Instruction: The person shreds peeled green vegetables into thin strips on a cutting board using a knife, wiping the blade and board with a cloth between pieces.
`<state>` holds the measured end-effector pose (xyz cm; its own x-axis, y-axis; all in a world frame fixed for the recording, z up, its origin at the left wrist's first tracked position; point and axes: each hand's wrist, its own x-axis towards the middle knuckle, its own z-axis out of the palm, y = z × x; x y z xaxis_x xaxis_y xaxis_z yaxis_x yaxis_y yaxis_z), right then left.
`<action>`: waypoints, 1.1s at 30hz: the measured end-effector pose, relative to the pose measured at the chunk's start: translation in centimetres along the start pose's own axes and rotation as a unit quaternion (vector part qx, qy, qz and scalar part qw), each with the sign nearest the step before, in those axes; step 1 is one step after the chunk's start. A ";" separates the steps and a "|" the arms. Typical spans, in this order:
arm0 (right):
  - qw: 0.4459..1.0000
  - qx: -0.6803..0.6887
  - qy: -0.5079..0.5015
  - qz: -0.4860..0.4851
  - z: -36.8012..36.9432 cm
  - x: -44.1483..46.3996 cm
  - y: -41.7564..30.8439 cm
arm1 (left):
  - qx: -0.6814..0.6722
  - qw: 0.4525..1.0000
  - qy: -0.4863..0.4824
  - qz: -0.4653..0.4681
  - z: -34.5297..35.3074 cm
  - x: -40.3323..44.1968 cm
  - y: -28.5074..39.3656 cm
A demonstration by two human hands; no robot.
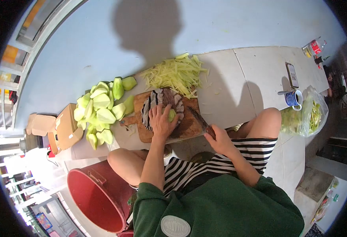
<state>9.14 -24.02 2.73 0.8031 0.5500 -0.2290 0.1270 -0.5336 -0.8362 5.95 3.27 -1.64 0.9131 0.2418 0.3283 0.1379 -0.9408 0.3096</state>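
My left hand [161, 121] is closed over a pale green vegetable piece [172, 115], largely covered by the fingers. Under it lies a crumpled striped cloth [156, 97] on a wooden cutting board [144, 136]. My right hand [221, 141] grips a knife [198, 118] by its handle, the dark blade slanting over the board's right side, apart from the piece. Beyond the board is a heap of cut green strips [175, 74]. Several peeled green chunks [101, 101], some flat-faced, are piled left of the board.
An open cardboard box [68, 130] stands at the left, above a large red bin [96, 193]. On the tiled surface [225, 79] to the right are a phone [292, 75], a blue mug [293, 98], a plastic bag of greens [313, 114] and a bottle [316, 46]. A wall rises behind.
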 end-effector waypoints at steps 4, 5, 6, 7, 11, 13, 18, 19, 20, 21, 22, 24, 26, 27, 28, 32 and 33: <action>1.000 -0.002 -0.011 0.012 -0.1 -0.2 -0.2 | -0.052 0.995 -0.023 0.083 0.4 -1.1 -2.1; 1.000 0.005 -0.002 0.018 -0.1 -0.4 -0.3 | -0.074 0.987 -0.033 0.141 0.4 -1.5 -2.6; 1.000 0.005 -0.004 0.019 -0.3 -0.4 -0.4 | -0.075 0.987 -0.035 0.139 0.4 -1.4 -2.8; 0.999 -0.003 -0.021 0.037 -0.6 -0.4 -0.5 | -0.072 0.987 -0.029 0.137 0.5 -1.4 -2.9; 0.999 -0.018 -0.030 0.028 -0.4 -0.3 -0.7 | -0.072 0.978 -0.054 0.189 0.1 -1.1 -3.8; 1.000 -0.006 -0.022 0.014 -0.1 -0.4 -0.6 | -0.078 0.977 -0.052 0.193 0.6 -1.1 -4.6; 0.999 0.020 -0.034 0.034 -0.2 -0.2 -1.5 | -0.088 0.976 -0.067 0.186 -1.2 -0.7 -3.6; 1.000 0.006 -0.027 0.013 0.0 -0.2 -1.4 | -0.100 0.983 -0.040 0.149 -2.3 -0.6 -3.0; 1.000 -0.009 -0.020 -0.008 0.2 -0.1 -1.4 | -0.110 0.987 -0.013 0.113 -3.1 -0.4 -2.6; 1.000 -0.009 -0.020 -0.008 0.2 0.1 -1.9 | -0.111 0.987 -0.014 0.113 -3.4 -0.6 -2.4; 0.999 -0.031 -0.019 -0.032 0.0 0.2 -2.6 | -0.127 0.991 0.011 0.037 -3.8 -0.9 -2.3; 0.997 -0.051 -0.018 -0.058 0.5 0.7 -3.1 | -0.140 0.989 0.036 -0.038 -4.4 -2.0 -2.4; 0.996 -0.068 -0.006 -0.065 1.7 1.7 -2.9 | -0.124 0.983 -0.021 -0.134 -4.8 -3.5 -2.6; 0.996 -0.066 -0.006 -0.064 1.8 2.2 -3.8 | -0.123 0.983 -0.022 -0.133 -4.9 -3.9 -2.3; 0.993 -0.104 -0.041 -0.044 1.6 3.0 -5.1 | -0.166 0.965 -0.044 -0.196 -4.9 -4.2 -1.8; 0.977 -0.173 -0.115 -0.040 3.1 5.2 -5.9 | -0.176 0.954 -0.049 -0.237 -5.0 -4.1 -1.0; 0.977 -0.175 -0.115 -0.043 3.6 5.4 -5.7 | -0.177 0.954 -0.046 -0.238 -4.9 -4.0 -1.0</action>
<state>10.64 -15.73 4.49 0.6345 0.7102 -0.3052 0.4114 -0.6445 -0.6446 0.25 4.39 1.14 0.8116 0.5843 0.0010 0.4219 -0.5872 0.6907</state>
